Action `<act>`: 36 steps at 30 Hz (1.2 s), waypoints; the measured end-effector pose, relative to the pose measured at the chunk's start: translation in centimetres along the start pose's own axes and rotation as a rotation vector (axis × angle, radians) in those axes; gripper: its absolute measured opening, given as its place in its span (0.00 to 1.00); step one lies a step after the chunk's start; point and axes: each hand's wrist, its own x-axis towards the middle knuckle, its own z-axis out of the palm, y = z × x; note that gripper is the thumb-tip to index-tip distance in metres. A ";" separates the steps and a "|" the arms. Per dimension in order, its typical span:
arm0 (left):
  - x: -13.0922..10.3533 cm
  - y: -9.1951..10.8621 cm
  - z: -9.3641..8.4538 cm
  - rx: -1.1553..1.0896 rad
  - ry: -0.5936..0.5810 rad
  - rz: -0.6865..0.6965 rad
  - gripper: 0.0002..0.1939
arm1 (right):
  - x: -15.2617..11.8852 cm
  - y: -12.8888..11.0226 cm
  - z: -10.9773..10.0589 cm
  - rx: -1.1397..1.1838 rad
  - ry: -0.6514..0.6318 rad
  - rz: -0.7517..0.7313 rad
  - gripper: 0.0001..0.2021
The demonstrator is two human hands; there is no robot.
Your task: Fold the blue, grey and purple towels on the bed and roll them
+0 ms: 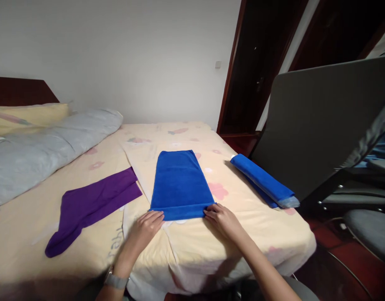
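Observation:
A blue cloth lies flat on the bed, with its near end turned over into a narrow band. My left hand, with a watch on its wrist, holds the left corner of that band, fingers together. The right corner is pinched between the fingers of my right hand. To the left lies a purple cloth, partly folded and bent at its near end. Another blue cloth, folded long and narrow, rests near the bed's right edge with clear plastic at its near end.
The bed has a patterned yellow sheet. A grey quilt and a yellow pillow lie at the far left. Right of the bed stand a large dark panel and a grey seat. A dark door is behind.

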 end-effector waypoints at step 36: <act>0.7 -1.5 0.5 -0.299 -0.029 -0.153 0.10 | -1.4 3.8 -0.1 0.211 0.055 -0.029 0.13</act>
